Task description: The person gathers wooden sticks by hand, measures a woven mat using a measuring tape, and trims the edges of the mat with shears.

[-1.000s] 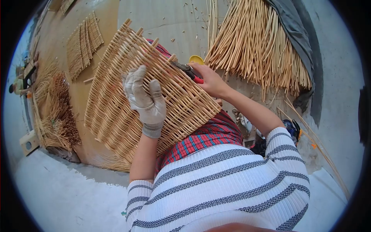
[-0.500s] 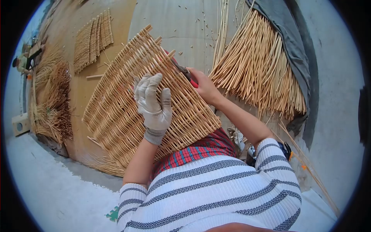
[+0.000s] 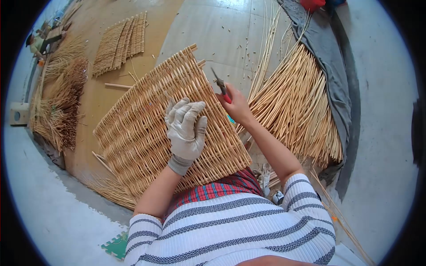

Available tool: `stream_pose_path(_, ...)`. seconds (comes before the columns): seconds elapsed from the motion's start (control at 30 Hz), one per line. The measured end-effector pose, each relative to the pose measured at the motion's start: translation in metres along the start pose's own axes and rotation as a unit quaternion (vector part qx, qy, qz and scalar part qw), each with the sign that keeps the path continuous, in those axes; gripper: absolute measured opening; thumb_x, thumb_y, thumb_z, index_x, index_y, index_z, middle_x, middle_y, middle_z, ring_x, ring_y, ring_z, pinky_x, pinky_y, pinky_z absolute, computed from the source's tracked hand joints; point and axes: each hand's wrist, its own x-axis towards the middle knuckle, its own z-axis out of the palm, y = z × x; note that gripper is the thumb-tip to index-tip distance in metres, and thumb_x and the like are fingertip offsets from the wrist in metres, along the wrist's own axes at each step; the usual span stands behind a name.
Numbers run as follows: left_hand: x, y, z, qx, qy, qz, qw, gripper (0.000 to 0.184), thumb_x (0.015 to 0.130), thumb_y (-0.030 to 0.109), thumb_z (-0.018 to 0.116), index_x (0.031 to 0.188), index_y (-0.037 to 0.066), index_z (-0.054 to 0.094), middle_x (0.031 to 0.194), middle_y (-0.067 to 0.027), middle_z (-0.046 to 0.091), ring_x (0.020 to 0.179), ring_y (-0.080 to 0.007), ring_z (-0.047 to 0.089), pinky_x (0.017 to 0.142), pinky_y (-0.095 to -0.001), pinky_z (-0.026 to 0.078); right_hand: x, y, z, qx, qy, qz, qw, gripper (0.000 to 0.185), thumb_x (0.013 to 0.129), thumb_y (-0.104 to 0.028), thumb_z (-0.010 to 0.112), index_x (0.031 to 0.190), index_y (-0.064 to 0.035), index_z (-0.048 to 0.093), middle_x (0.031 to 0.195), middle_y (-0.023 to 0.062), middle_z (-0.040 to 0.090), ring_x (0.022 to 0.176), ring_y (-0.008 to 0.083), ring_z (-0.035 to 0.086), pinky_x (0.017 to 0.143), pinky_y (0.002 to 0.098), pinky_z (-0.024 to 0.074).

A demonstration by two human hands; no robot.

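A woven wicker panel lies tilted across my lap, with short stake ends sticking out at its upper corner. My left hand, in a whitish work glove, rests on the panel's face. Its fingers are loosely bent and the thumb stands apart, with nothing held. Just beyond the panel's right edge, my bare right hand grips red-handled pruning shears. The blades point up and away from me, apart from the panel. Part of the handles is hidden in my fingers.
Peeled sticks lie in a big heap on a grey cloth at right. Finished-looking woven panels are on the floor at upper left, beside bundles of brushy stems. Cut bits dot the floor. Another person is far left.
The shears have moved off the panel's edge, and the stake end beside their blades no longer shows. My left hand stays on the panel. The whole view has shifted slightly.
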Motion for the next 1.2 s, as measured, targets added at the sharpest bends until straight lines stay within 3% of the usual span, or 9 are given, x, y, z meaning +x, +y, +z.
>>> stream_pose_path(0.03,0.001,0.0,0.0,-0.005,0.006,0.0,1.0,0.028,0.093,0.015,0.064,0.12,0.009,0.065,0.115,-0.0095,0.065,0.12,-0.0336,0.056,0.115,-0.0503,0.032,0.005,0.001,0.003,0.002,-0.014,0.009,1.0,0.063,0.089,-0.049,0.066,0.134,-0.0058,0.056,0.117,0.0231,0.065,0.113,0.0411,0.059,0.1,0.0463,0.0441)
stream_pose_path(0.3,0.001,0.001,0.001,0.005,-0.008,0.003,1.0,0.025,0.092,0.014,0.065,0.117,0.009,0.067,0.113,-0.0068,0.066,0.119,-0.0325,0.056,0.115,-0.051,0.032,0.034,0.004,0.014,-0.032,-0.026,-0.042,0.998,0.056,0.088,-0.036,0.067,0.133,-0.0051,0.055,0.118,0.024,0.066,0.113,0.0406,0.061,0.096,0.0448,0.0477)
stream_pose_path(0.5,0.0,0.004,0.001,0.019,-0.004,0.0,1.0,0.024,0.092,0.013,0.066,0.115,0.011,0.068,0.112,-0.0066,0.066,0.117,-0.0319,0.057,0.114,-0.0505,0.033,0.048,0.012,0.016,-0.222,0.031,-0.055,0.973,0.047,0.091,-0.053,0.063,0.109,-0.0097,0.063,0.083,0.0165,0.069,0.084,0.0383,0.067,0.072,0.05,0.0523)
stream_pose_path(0.6,0.004,-0.001,0.001,0.006,0.013,-0.009,1.0,0.022,0.091,0.013,0.066,0.114,0.011,0.069,0.111,-0.0067,0.067,0.115,-0.0321,0.058,0.113,-0.05,0.034,0.062,-0.001,0.014,-0.233,0.027,0.058,0.97,0.047,0.091,-0.054,0.063,0.102,-0.0085,0.061,0.075,0.0154,0.067,0.076,0.0384,0.067,0.068,0.0489,0.052)
stream_pose_path(0.67,0.002,0.002,0.001,-0.006,0.018,-0.016,1.0,0.022,0.091,0.012,0.066,0.113,0.01,0.069,0.109,-0.0066,0.068,0.114,-0.0322,0.059,0.112,-0.0496,0.035,0.053,-0.01,0.013,-0.033,0.001,0.041,0.999,0.05,0.09,-0.056,0.064,0.105,-0.0079,0.062,0.079,0.0163,0.069,0.075,0.0392,0.067,0.068,0.0469,0.0518)
stream_pose_path(0.83,0.003,0.004,0.001,0.003,0.021,-0.01,1.0,0.024,0.086,0.012,0.071,0.109,0.014,0.071,0.103,-0.0043,0.068,0.111,-0.0286,0.061,0.113,-0.0516,0.033,0.079,0.014,0.055,0.101,0.015,-0.051,0.993,0.059,0.086,-0.043,0.067,0.127,-0.0022,0.058,0.112,0.025,0.068,0.105,0.0421,0.064,0.091,0.0449,0.0499)
stream_pose_path(0.93,0.003,0.004,0.003,0.023,0.029,-0.006,0.999,0.023,0.086,0.012,0.071,0.109,0.015,0.071,0.103,-0.0034,0.068,0.111,-0.0279,0.061,0.114,-0.0515,0.032,0.093,0.029,0.063,0.102,-0.003,-0.034,0.994,0.058,0.084,-0.045,0.068,0.124,-0.003,0.06,0.108,0.0246,0.069,0.1,0.0417,0.065,0.087,0.0458,0.0506)
stream_pose_path(1.1,0.002,0.002,0.002,0.019,0.028,0.003,0.999,0.021,0.088,0.009,0.069,0.108,0.013,0.07,0.105,-0.0041,0.068,0.112,-0.0292,0.059,0.114,-0.0508,0.031,0.089,0.001,0.046,-0.101,-0.013,0.023,0.995,0.053,0.079,-0.057,0.065,0.096,-0.0071,0.06,0.089,0.0219,0.068,0.089,0.0451,0.065,0.075,0.052,0.0501)
stream_pose_path(1.2,0.005,0.001,0.004,0.052,0.031,0.027,0.998,0.02,0.085,0.011,0.071,0.105,0.016,0.071,0.101,-0.0021,0.068,0.109,-0.0264,0.062,0.115,-0.0508,0.031,0.104,0.002,0.046,-0.188,-0.009,-0.011,0.982,0.047,0.08,-0.056,0.066,0.095,-0.0105,0.063,0.09,0.0203,0.07,0.088,0.0425,0.067,0.075,0.0524,0.0521)
